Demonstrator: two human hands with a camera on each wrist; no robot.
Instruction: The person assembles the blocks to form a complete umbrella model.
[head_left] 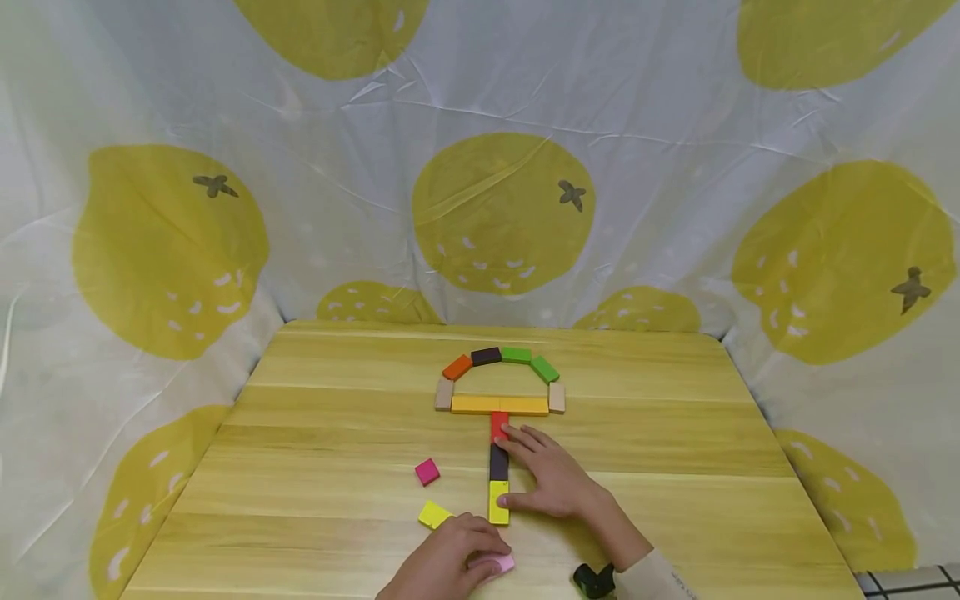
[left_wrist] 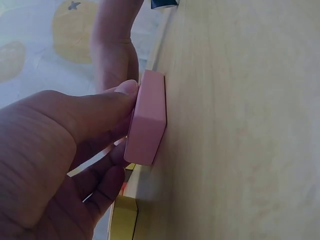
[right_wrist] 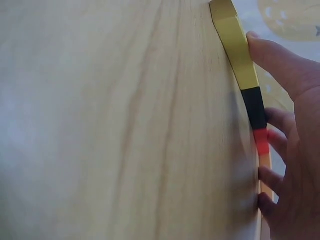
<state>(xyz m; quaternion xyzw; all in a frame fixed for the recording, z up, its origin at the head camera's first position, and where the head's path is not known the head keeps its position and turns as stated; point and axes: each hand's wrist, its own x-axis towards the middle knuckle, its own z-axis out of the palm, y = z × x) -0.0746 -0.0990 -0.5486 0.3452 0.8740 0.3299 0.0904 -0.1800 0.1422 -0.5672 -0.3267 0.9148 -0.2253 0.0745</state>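
Note:
My left hand point(head_left: 450, 557) pinches a pink block point(left_wrist: 147, 115) between thumb and fingers, low over the tabletop near its front. Just beyond it, my right hand point(head_left: 553, 477) rests its spread fingertips on a straight column of blocks: a red block point(head_left: 499, 425), a black block point(head_left: 499, 462) and a yellow block point(head_left: 498, 512) nearest me. The thumb touches the yellow one. Atop the column lies a crosswise orange-yellow bar point(head_left: 480, 405) of two blocks. An arch of several blocks, including a dark block point(head_left: 486, 356) and a green block point(head_left: 545, 368), curves above that bar.
Left of the column lie a loose magenta block point(head_left: 427, 472) and another yellow block point(head_left: 434, 514), partly behind my left hand. A dark object point(head_left: 592, 581) sits by the right sleeve. A lemon-patterned cloth point(head_left: 645, 233) hangs behind the wooden table point(head_left: 315, 450).

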